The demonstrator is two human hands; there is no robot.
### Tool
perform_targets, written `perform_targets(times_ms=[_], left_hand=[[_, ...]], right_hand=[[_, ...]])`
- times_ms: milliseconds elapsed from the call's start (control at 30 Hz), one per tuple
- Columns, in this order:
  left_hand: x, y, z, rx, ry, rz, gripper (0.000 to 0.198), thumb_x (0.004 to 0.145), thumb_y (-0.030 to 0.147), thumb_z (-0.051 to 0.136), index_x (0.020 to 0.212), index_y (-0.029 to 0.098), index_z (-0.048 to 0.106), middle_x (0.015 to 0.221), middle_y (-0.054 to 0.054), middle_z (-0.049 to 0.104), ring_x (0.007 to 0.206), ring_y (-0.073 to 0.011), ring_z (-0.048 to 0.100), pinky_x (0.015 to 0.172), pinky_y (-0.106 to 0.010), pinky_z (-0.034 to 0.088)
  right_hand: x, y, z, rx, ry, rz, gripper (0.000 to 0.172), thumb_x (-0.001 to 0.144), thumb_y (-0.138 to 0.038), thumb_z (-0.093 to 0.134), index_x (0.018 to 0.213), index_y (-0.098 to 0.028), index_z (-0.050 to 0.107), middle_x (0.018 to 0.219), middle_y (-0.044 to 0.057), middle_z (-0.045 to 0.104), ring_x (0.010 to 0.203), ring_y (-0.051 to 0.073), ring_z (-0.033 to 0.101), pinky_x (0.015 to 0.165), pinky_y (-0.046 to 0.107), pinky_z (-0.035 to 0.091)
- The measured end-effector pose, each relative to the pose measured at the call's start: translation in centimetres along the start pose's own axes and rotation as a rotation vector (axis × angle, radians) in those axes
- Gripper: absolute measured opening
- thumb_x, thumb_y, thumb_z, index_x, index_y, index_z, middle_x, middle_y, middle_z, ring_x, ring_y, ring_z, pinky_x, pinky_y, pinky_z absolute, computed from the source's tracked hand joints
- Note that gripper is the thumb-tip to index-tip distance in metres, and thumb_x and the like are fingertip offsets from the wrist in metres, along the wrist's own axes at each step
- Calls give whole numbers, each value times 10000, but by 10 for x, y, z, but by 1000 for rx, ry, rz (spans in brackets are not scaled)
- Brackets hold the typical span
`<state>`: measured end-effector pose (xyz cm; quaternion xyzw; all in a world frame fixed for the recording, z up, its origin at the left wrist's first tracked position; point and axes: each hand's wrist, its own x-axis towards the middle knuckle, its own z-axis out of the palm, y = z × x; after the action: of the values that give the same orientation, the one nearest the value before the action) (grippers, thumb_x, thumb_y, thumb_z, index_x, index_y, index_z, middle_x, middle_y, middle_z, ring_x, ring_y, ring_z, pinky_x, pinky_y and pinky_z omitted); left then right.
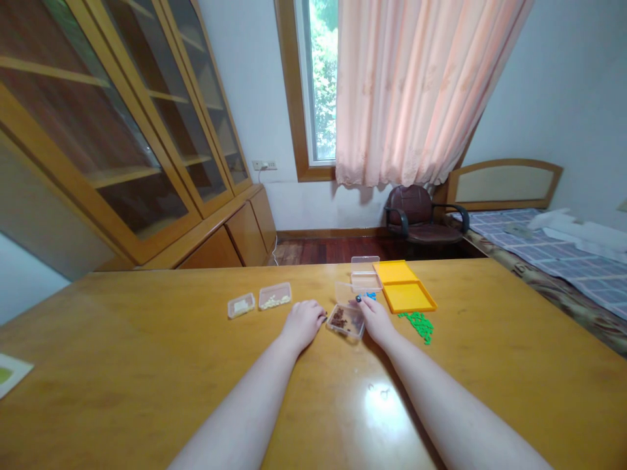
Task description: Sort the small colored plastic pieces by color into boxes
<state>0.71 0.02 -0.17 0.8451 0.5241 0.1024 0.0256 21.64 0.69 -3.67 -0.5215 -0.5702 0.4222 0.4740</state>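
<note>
A nudge from my right hand [376,320], at the edge of the clear box [354,324], or my left hand [302,322], curled beside it, could spill its brown bits [338,318] across the table [147,365], though whether either grips anything I cannot tell.

Reaches forward with the bare left forearm [247,408] slanted up and to the right, and with the bare right forearm [443,388] slanted up and to the left. Holds the left wrist [290,347] and right wrist [392,341] nearly straight. Turns the back of the left hand [304,323] upward, curling the fingers inward. Points the right hand [375,318] inward too, showing 1 dark, glossy nail [358,298] at the leading tip. Leaves a gap between the 2 hands, near each other. Hides most right fingertips from view.
</note>
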Motion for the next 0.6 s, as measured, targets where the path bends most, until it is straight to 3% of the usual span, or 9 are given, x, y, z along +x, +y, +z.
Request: perform_targets(times_ms=[233, 433, 533, 600], left_hand=[[0, 4, -3, 12, 32, -6, 173, 845, 256, 469, 812, 192, 626, 854, -46, 600, 838, -174, 534, 753, -304, 374], [-3, 13, -9, -184, 188, 0, 176, 855, 276, 469, 900, 208, 625, 908, -40, 609, 869, -163, 535, 809, -302, 388], [-3, 16, -7, -219, 160, 46, 191, 853, 286, 478, 971, 232, 617, 944, -31, 604, 894, -160, 536, 820, -296, 391], [-1, 14, -4, -194, 140, 4, 197, 849, 274, 483, 994, 233, 610, 960, -29, 597, 901, -159, 536, 820, -293, 390]], right_hand=[[0, -2, 1, 17, 0, 13, 401, 787, -482, 435, 836, -145, 647, 804, 74, 660, 671, 187, 578, 593, 291, 450], [-3, -7, 2, 44, -10, 37, 391, 789, -470, 434, 837, -142, 640, 734, 54, 639, 577, 160, 554, 539, 275, 447], [-2, -6, 1, 26, -11, 24, 380, 792, -464, 438, 839, -146, 639, 731, 52, 643, 579, 161, 555, 533, 271, 445], [-2, -6, 0, 21, -11, 24, 389, 791, -473, 436, 837, -147, 643, 751, 61, 653, 609, 172, 568, 551, 277, 448]])
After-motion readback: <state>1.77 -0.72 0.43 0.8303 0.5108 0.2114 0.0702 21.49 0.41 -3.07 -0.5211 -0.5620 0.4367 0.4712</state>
